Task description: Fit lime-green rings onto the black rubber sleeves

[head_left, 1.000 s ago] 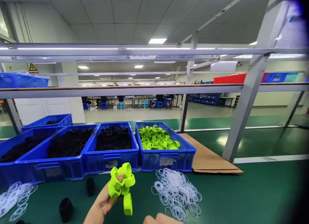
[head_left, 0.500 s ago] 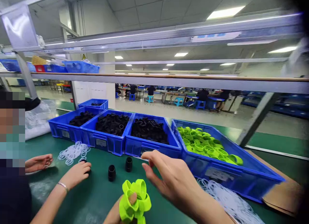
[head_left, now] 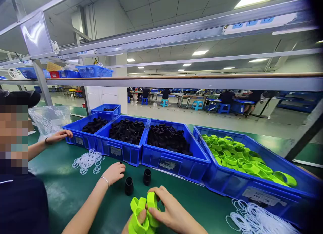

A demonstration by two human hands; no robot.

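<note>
Low in the view, my left hand is closed round a bunch of lime-green plastic rings, which hides most of its fingers. My right hand pinches one green ring at the bunch's right side, thumb in front and fingers behind. Just beyond my hands, two black tapered sleeves stand upright on the green table: a nearer sleeve and a farther sleeve. More green rings fill the blue bin on the right.
Blue bins of black parts line the table's back. White thin rings lie in a left pile and a right pile. At left, a co-worker's hand is near the sleeves, the other hand by a bin. Metal shelf overhead.
My right hand has come down and left onto the green bunch and taken hold of a ring. The co-worker's near hand moved toward the sleeves, the other toward the left bin. The view shifted.
</note>
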